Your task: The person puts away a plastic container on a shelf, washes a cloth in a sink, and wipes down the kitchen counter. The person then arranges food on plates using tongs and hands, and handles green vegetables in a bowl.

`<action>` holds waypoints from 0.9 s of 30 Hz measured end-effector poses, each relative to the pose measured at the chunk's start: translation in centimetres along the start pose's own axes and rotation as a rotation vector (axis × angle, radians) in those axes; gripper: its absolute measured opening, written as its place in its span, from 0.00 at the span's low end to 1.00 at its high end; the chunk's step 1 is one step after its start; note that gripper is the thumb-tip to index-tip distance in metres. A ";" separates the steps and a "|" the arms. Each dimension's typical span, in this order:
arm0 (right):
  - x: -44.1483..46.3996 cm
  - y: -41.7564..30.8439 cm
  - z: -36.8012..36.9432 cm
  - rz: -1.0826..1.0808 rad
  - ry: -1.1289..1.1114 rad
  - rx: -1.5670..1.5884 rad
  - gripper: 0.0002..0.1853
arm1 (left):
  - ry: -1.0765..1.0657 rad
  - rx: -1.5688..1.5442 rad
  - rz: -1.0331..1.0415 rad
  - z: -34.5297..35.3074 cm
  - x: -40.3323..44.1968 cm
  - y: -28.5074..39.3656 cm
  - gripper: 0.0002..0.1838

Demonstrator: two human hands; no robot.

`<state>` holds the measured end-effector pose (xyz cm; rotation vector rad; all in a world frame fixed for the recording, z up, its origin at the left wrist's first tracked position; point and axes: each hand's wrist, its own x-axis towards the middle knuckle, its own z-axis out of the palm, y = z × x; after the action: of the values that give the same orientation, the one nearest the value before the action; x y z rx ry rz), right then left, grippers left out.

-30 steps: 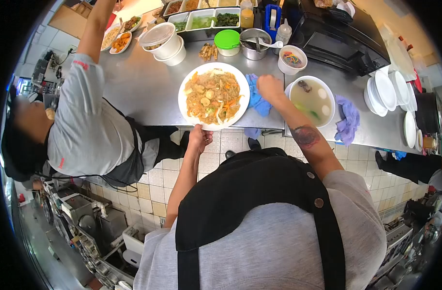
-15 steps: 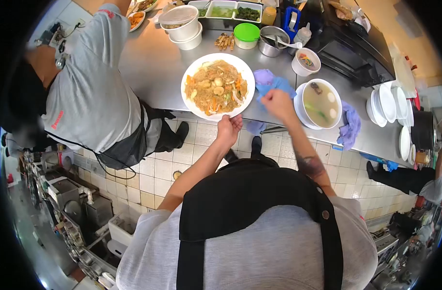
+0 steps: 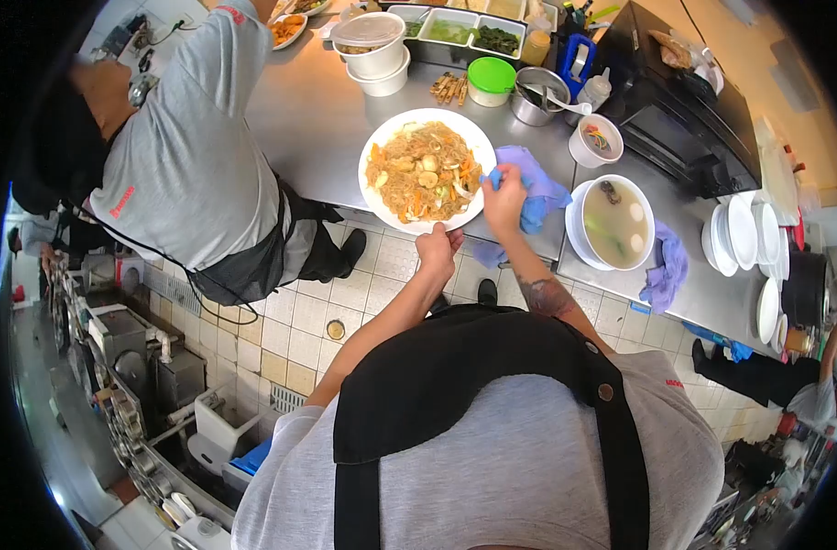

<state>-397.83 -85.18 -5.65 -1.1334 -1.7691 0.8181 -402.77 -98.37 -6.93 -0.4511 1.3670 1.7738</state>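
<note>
A white plate [image 3: 372, 190] heaped with stir-fried glass noodles [image 3: 409, 163], mushrooms and carrot strips sits at the steel counter's front edge. My left hand [image 3: 437, 249] grips its near rim, fingers under and thumb on top. At the plate's right rim, my right hand [image 3: 504, 202] is closed on a blue cloth [image 3: 534, 213], a bit of which shows at the fingertips. A purple cloth [image 3: 526, 165] lies behind it. Right of that hand stands a large white bowl [image 3: 579, 220] of pale soup with white round pieces.
White tubs [image 3: 382, 69], a green-lidded tub [image 3: 491, 75], a steel pot [image 3: 533, 108] and a small bowl [image 3: 595, 139] stand behind the plate. A black oven [image 3: 675, 119] and stacked white bowls [image 3: 730, 240] are at right. A co-worker [image 3: 189, 156] stands close on the left.
My right hand has moved left from above the cloths to the plate's right rim, with blue cloth at its fingertips. My left hand stays on the near rim. The whole view has shifted slightly.
</note>
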 end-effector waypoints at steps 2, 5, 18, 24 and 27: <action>2.0 0.0 -0.1 -0.017 -0.062 -0.023 0.15 | 0.022 0.012 0.000 0.1 -0.6 0.4 0.12; 5.7 0.9 0.9 -0.155 -0.220 -0.075 0.16 | -0.045 0.035 0.008 -0.6 -0.1 0.7 0.12; 14.7 2.9 0.4 -0.081 -0.471 0.235 0.06 | -0.149 0.360 0.033 -5.5 4.8 6.2 0.16; 10.6 -0.7 -3.8 0.008 -0.459 -0.051 0.13 | -0.112 0.375 0.063 -4.1 2.9 4.0 0.20; 7.6 1.7 -1.9 -0.083 -0.442 -0.164 0.15 | -0.096 0.356 0.147 -0.8 0.2 2.5 0.16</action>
<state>-397.15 -77.37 -3.89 -1.0280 -2.2676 0.9382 -404.95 -99.17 -5.81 -0.0733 1.6386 1.5970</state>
